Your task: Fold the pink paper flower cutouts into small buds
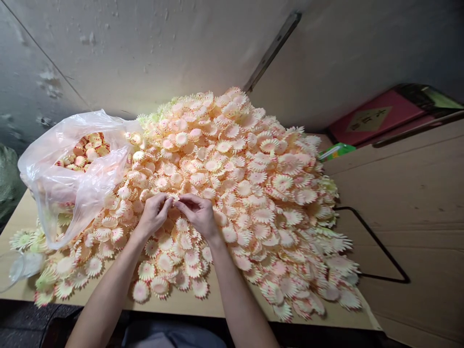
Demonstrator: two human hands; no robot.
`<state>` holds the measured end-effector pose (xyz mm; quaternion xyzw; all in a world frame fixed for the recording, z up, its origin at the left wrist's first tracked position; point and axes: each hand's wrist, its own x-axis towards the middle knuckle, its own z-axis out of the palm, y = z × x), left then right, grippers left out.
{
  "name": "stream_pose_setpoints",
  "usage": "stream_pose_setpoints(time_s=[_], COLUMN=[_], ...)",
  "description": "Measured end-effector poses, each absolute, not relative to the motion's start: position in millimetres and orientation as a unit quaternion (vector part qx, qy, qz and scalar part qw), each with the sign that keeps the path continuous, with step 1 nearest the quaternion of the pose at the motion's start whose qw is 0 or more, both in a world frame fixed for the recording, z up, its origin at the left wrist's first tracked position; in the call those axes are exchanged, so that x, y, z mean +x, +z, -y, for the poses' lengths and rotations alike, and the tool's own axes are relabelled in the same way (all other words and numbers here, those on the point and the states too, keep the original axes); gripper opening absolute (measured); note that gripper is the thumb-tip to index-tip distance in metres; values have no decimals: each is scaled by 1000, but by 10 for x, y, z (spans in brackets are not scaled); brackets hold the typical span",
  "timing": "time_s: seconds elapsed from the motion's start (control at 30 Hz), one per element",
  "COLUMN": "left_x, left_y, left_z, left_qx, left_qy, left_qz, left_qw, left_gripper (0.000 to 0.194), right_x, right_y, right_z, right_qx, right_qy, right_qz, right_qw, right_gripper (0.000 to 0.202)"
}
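A wide heap of pale artificial flower pieces [250, 188], round with pink-tipped, toothed edges, covers much of the table. Over the front middle of this heap, my left hand [155, 212] and my right hand [199, 213] meet fingertip to fingertip. Between them they pinch a small pale flower piece [175, 197], mostly hidden by the fingers. Both thumbs and index fingers are closed on it. Left of the heap, a translucent plastic bag [87, 186] lies open, with smaller, red-edged flower pieces [90, 150] inside.
The heap leans towards the wall and spills near the front edge of the wooden table [170, 305]. A clear plastic container [14, 268] stands at the far left. On the right are a cardboard sheet [416, 217], a bent black metal rod [384, 241] and a red box [384, 116].
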<state>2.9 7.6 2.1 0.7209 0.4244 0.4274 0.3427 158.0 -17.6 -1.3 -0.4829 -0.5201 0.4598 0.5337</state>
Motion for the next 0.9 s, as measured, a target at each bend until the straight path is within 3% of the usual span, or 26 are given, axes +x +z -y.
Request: stream_pose_setpoints(time_s=[0.1,0.33,0.9], left_x=[31,20,30], left_y=[14,14,29], left_z=[-78,-102,-87], left_qx=[715,692,633], left_qy=[441,500,492], left_qz=[-427,-401,-443], left_qw=[335,333,402], left_gripper=[24,11,26], right_x=[1589,1603,1600], right_y=[10,67,126], right_z=[184,200,243], right_qx=[-494,-492,-449], right_qy=[421,455,495], right_qz=[541,533,567], right_qw=[536,517,482], right_gripper=[18,20,21])
